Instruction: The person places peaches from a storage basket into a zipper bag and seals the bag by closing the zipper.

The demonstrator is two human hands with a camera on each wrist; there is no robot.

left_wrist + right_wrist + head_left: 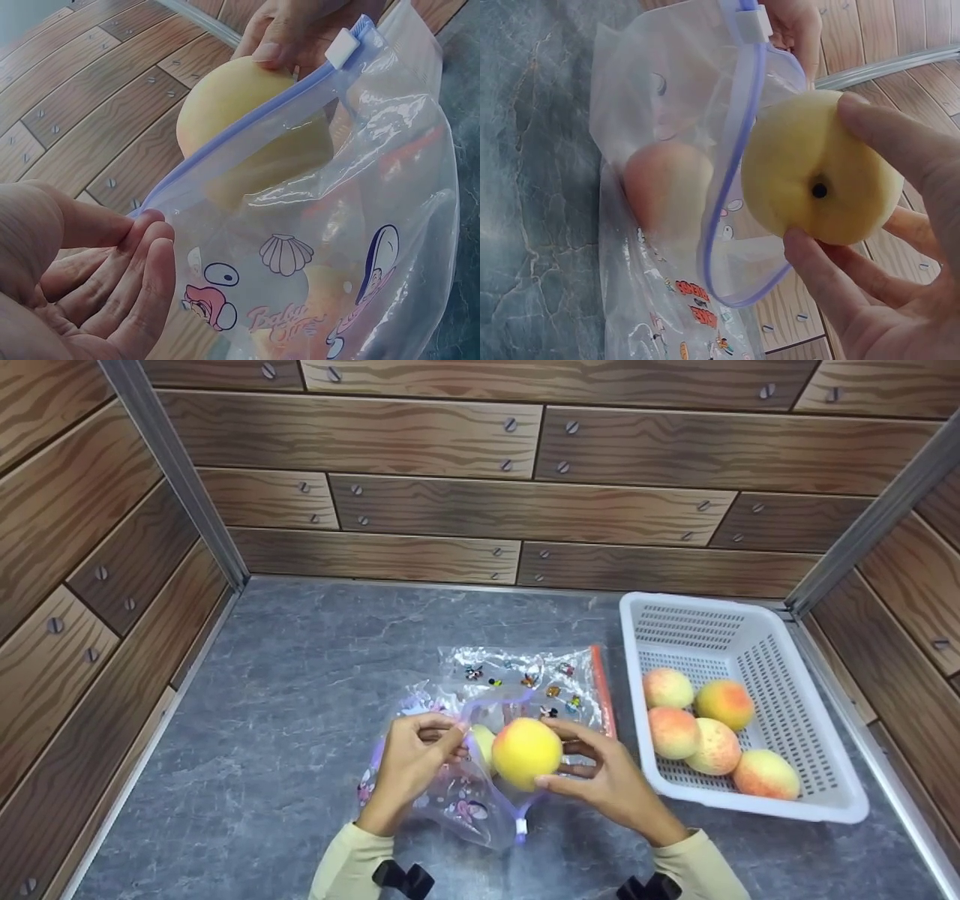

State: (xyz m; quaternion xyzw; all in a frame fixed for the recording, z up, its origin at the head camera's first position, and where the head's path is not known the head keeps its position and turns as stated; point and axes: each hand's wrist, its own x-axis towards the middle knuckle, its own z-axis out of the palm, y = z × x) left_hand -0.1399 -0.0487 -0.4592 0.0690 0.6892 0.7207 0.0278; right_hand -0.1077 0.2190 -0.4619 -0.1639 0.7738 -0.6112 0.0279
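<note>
pinching the zip bag [457, 780] rim open, the left hand [409, 769] is steadying it while the right hand [607, 780] is gripping a yellow peach [526, 751] at its mouth

Low in the frame, left hand [411, 761] seemingly pinches with curled fingers; right hand [607, 780] beside it, fingers curled, gripping.

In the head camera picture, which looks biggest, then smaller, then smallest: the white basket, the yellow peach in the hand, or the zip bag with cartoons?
1. White basket
2. Zip bag
3. Yellow peach, held by the right hand
</note>
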